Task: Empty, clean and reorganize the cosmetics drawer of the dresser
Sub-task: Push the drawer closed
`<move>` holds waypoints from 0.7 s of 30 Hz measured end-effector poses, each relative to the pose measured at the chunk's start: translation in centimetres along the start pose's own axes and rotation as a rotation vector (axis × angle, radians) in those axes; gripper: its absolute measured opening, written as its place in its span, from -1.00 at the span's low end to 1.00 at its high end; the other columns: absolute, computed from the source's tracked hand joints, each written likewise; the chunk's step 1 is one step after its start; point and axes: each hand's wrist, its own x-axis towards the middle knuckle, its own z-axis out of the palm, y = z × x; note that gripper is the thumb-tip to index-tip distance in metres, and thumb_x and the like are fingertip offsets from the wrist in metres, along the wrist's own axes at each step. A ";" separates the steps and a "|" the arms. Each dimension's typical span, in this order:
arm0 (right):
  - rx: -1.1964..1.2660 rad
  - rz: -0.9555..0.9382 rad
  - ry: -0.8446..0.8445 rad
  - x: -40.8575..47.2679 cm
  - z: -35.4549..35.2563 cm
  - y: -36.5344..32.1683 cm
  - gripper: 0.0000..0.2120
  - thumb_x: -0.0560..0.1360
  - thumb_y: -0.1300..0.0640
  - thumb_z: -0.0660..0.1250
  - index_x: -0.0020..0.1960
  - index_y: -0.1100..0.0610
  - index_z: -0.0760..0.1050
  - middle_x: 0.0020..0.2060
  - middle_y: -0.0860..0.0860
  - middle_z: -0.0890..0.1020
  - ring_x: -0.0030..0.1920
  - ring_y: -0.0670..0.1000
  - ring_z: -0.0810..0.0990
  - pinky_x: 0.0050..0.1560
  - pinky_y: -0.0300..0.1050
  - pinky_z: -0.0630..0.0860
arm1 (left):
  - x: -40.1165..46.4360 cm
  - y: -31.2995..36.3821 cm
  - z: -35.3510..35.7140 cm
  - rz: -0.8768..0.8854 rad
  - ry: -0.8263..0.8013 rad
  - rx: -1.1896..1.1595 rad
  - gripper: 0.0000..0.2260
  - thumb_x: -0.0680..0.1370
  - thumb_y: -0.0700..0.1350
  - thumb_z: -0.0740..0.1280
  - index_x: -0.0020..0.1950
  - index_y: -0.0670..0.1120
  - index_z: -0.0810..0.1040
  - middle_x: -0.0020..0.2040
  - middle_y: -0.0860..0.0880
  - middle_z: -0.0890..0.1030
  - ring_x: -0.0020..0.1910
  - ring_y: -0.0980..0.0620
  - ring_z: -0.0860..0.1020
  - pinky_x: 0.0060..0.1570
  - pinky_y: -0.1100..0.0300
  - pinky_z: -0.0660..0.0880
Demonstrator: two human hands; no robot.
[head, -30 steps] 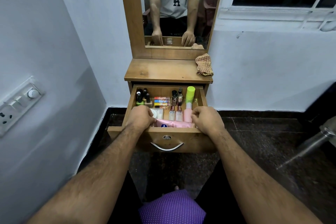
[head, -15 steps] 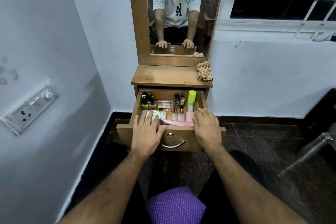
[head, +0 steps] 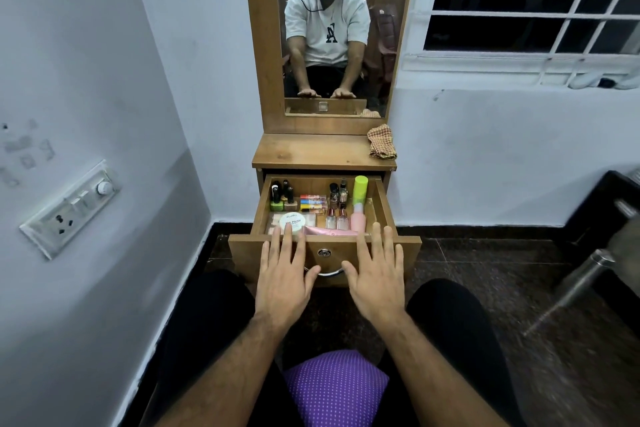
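The wooden dresser drawer [head: 410, 248] stands pulled out under the dresser top [head: 311, 151]. It holds dark nail polish bottles [head: 282, 194], a strip of coloured tubes [head: 312, 202], small perfume bottles [head: 336, 218], a green-capped pink bottle [head: 359, 203], a round white nail polish remover tub [head: 294, 220] and a pink tube [head: 332, 231]. My left hand [head: 285, 276] and my right hand [head: 375, 276] hover flat with spread straight fingers over the drawer's front panel, holding nothing.
A checked cloth [head: 382, 142] lies on the right of the dresser top below the mirror [head: 334, 28]. A switchboard [head: 71, 208] is on the left wall. A purple dotted cushion [head: 334, 386] sits between my knees. A metal leg [head: 571, 288] slants at right.
Both hands let go of the drawer's front edge, straightened their fingers and drew back toward me. The view rose and pulled away from the dresser.
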 end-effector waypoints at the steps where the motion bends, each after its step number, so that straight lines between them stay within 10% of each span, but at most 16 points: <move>1: -0.021 -0.002 -0.058 -0.1 0.0 0.1 -0.28 0.59 -0.30 -0.04 0.62 0.02 -0.12 0.61 0.09 -0.12 0.59 0.12 -0.22 0.51 0.15 -0.23 | -0.1 -0.1 0.1 0.001 -0.023 0.006 -0.33 0.61 0.26 -0.06 0.62 -0.06 -0.08 0.61 -0.14 -0.06 0.59 -0.11 -0.15 0.53 -0.09 -0.10; 5: -0.094 -0.031 -0.180 -0.2 0.0 0.7 -0.21 0.48 -0.41 -0.31 0.56 -0.03 -0.39 0.55 0.05 -0.36 0.55 0.10 -0.38 0.49 0.19 -0.33 | -0.1 -0.8 0.4 0.032 -0.071 0.033 -0.28 0.60 0.27 0.00 0.59 -0.03 -0.25 0.62 -0.12 -0.12 0.58 -0.10 -0.23 0.53 -0.11 -0.14; 21: -0.093 -0.022 -0.323 5.8 0.3 1.4 -0.09 0.53 -0.40 0.10 0.59 -0.04 -0.35 0.56 0.05 -0.38 0.55 0.12 -0.41 0.46 0.22 -0.35 | 5.8 -1.1 0.5 0.014 -0.246 0.042 -0.16 0.58 0.28 0.17 0.60 -0.04 -0.27 0.61 -0.11 -0.25 0.56 -0.12 -0.31 0.51 -0.15 -0.19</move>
